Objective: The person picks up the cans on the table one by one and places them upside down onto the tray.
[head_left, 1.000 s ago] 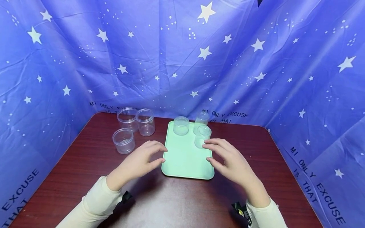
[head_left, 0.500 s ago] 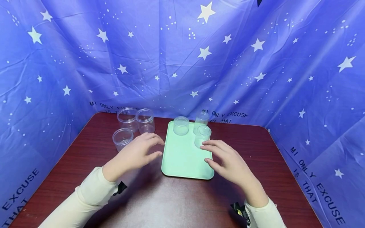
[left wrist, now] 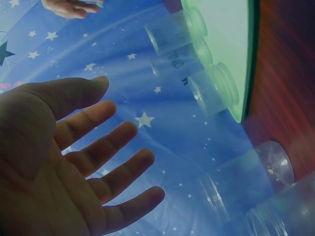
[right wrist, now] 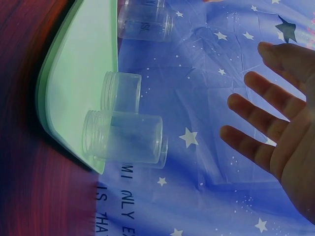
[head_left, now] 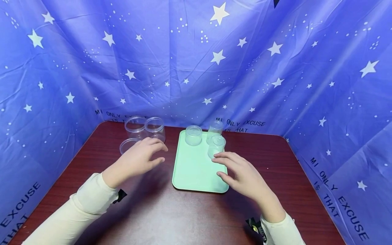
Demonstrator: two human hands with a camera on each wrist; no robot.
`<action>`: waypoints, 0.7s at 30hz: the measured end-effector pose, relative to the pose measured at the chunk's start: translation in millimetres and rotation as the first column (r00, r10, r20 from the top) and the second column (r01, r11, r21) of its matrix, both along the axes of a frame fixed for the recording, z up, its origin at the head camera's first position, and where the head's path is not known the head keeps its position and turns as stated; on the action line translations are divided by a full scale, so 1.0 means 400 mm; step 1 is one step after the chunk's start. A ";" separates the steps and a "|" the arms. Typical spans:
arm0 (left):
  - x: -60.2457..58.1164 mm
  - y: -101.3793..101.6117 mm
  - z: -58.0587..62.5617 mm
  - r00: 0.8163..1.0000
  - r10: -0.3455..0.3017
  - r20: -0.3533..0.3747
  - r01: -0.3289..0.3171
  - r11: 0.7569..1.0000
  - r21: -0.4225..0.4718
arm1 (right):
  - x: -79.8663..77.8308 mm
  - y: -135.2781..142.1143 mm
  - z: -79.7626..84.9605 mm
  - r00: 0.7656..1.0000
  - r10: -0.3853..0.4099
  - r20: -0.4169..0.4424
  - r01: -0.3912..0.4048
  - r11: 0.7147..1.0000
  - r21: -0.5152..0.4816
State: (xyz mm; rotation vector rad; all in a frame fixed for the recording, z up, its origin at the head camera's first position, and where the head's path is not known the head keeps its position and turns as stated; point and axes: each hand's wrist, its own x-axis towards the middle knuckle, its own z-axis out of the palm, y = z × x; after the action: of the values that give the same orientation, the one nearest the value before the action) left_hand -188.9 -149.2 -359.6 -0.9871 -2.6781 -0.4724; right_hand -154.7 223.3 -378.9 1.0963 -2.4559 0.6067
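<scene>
My left hand point(head_left: 134, 162) hovers over the table with relaxed, spread fingers and holds nothing. It partly covers a short clear plastic jar point(head_left: 126, 147) on the left. Just beyond stand a wide clear jar point(head_left: 134, 126) and a taller jar point(head_left: 155, 126), both mouth up. My right hand point(head_left: 246, 177) is over the right side of a pale green tray point(head_left: 196, 170), fingers loosely extended. Nearest its fingertips is a clear jar point(head_left: 216, 145), upside down on the tray. Behind it are another inverted jar point(head_left: 215, 129) and a short one point(head_left: 193, 135).
The dark red wooden table point(head_left: 183, 217) carries everything. A blue star-patterned cloth point(head_left: 171, 68) hangs around its back and sides, close behind the jars. Black straps point(head_left: 119, 196) show at both wrists.
My left hand has moved left and away from the tray, now covering part of the short jar. The right hand has shifted slightly left. The jars stay in place.
</scene>
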 end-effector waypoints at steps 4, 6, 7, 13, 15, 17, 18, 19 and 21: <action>-0.009 -0.018 -0.003 1.000 0.028 -0.008 -0.028 0.999 -0.024 | 0.001 0.000 -0.001 1.000 0.002 0.000 -0.002 1.000 0.004; -0.017 -0.028 -0.006 0.999 0.053 -0.003 -0.053 0.998 -0.037 | 0.001 0.000 -0.001 1.000 0.000 -0.002 0.000 1.000 0.008; -0.023 -0.033 -0.008 0.998 0.069 -0.001 -0.069 0.996 -0.047 | 0.000 0.000 -0.002 1.000 0.002 -0.008 -0.002 1.000 0.007; -0.059 -0.062 -0.019 0.992 0.128 0.021 -0.126 0.989 -0.072 | -0.005 0.001 -0.008 0.999 0.010 -0.038 -0.010 1.000 0.001; -0.071 -0.071 -0.021 0.990 0.138 0.033 -0.135 0.988 -0.076 | -0.005 0.001 -0.010 0.999 0.011 -0.037 -0.010 1.000 0.005; -0.081 -0.080 -0.022 0.987 0.156 0.042 -0.151 0.984 -0.093 | -0.004 0.000 -0.010 0.999 0.008 -0.036 -0.008 1.000 0.009; -0.086 -0.084 -0.023 0.986 0.163 0.044 -0.158 0.982 -0.099 | -0.003 0.000 -0.010 0.999 0.006 -0.036 -0.005 1.000 0.012; -0.090 -0.088 -0.024 0.984 0.170 0.050 -0.164 0.981 -0.105 | -0.003 0.000 -0.010 0.999 0.003 -0.037 -0.003 1.000 0.014; -0.100 -0.098 -0.027 0.981 0.188 0.055 -0.180 0.976 -0.121 | -0.003 0.000 -0.010 0.999 0.003 -0.039 -0.002 1.000 0.017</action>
State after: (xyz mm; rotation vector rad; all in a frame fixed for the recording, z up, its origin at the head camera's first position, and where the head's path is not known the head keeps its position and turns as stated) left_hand -229.0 -188.4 -370.4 -0.7530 -2.8498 -0.3206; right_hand -155.8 223.3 -382.8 1.1074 -2.4306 0.5615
